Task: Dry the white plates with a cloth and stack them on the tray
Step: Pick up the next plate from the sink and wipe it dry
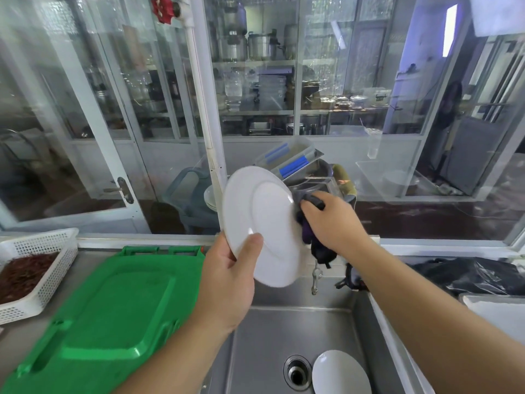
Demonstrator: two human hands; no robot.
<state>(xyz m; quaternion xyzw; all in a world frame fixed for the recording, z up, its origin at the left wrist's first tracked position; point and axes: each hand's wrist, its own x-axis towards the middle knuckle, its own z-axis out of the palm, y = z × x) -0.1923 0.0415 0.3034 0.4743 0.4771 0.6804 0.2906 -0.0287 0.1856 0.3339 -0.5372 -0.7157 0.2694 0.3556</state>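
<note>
I'm mid-drying: my left hand [227, 277] grips the white plate [262, 223] upright at frame centre, my right hand [332, 220] clutches the dark cloth [309, 234] against its rim, and next it should go on the green tray [113, 302], lower left.

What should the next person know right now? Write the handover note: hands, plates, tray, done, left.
Left hand grips the white plate by its lower edge, tilted up above the sink.
Right hand holds the dark cloth against the plate's right rim.
Green tray lies on the counter to the left, no plates on it.
Second plate sits in the sink beside the drain.
Done: nothing stacked.
Left: finish drying this plate, place it on the tray, then the second plate.
</note>
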